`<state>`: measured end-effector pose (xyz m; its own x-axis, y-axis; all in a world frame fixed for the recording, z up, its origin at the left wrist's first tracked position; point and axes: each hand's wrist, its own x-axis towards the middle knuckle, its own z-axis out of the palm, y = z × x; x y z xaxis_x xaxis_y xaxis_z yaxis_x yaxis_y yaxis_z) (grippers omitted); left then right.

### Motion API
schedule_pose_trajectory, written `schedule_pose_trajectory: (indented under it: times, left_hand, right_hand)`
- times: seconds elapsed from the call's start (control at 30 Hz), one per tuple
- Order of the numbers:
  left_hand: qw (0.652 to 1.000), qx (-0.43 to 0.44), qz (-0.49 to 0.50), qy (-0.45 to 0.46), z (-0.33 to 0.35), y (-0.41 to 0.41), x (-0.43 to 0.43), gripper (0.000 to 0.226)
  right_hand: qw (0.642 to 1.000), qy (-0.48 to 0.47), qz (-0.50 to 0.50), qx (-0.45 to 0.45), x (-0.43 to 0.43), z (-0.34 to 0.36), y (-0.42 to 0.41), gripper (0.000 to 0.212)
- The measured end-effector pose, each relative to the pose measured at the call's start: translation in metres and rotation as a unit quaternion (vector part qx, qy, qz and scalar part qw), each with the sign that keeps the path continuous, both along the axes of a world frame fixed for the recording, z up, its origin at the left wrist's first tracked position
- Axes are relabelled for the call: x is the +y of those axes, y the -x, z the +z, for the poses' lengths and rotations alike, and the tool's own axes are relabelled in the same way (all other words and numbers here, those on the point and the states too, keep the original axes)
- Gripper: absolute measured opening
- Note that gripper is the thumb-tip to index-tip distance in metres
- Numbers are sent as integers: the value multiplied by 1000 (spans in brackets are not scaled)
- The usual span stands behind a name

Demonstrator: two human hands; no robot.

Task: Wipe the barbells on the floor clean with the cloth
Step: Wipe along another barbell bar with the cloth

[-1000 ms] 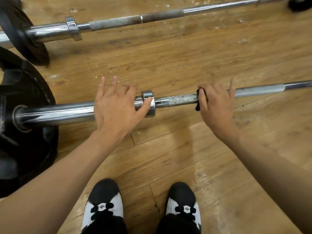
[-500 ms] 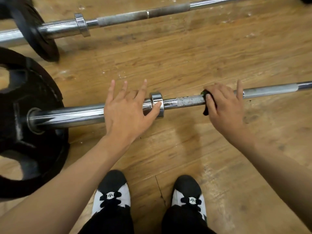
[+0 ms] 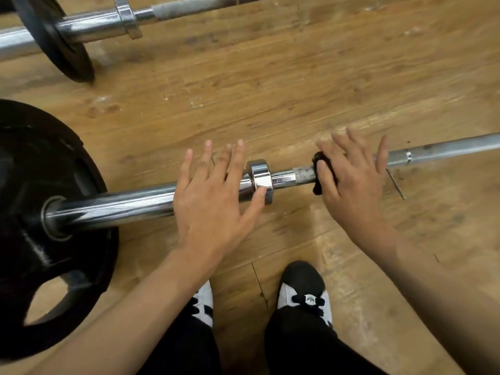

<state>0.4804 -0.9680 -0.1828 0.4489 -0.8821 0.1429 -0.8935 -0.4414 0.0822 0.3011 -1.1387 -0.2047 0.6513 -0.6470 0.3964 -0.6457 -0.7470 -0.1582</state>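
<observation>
The near barbell [image 3: 446, 148] lies across the wooden floor in front of my feet. My left hand [image 3: 211, 196] rests flat on its chrome sleeve [image 3: 116, 207], fingers straight, thumb touching the collar [image 3: 259, 180]. My right hand [image 3: 351, 185] presses a small black cloth [image 3: 317, 161] onto the knurled shaft just right of the collar, fingers spread and straight. Most of the cloth is hidden under the palm. A second barbell [image 3: 189, 9] lies farther away along the top.
A large black weight plate [image 3: 40, 185] sits on the near sleeve at the left. A smaller black plate [image 3: 54, 39] is on the far barbell. My two black-and-white shoes [image 3: 305, 296] stand just behind the near bar.
My right hand has slid the cloth left along the shaft, closer to the collar, and its fingers have straightened. My left hand stays on the sleeve. The view has moved nearer.
</observation>
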Motion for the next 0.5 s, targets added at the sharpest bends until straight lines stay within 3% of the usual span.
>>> schedule_pose_trajectory:
  times: [0.1,0.17,0.3,0.37,0.5]
  left_hand:
    - [999,18,19,-18,3,10,3,75]
    - [998,45,32,-14,6,12,4,76]
    - [998,62,26,-9,9,3,5,78]
    - [999,33,20,-23,8,3,6,78]
    - [1000,6,22,-2,4,8,4,76]
  right_hand:
    - [992,-85,-70,-65,25,4,-9,47]
    - [992,-108,5,-60,51,4,-20,52]
    - [986,-1,163,26,46,-3,-9,49]
    - [987,21,157,29,33,-7,5,47]
    - [995,-44,66,-55,62,-7,-10,42]
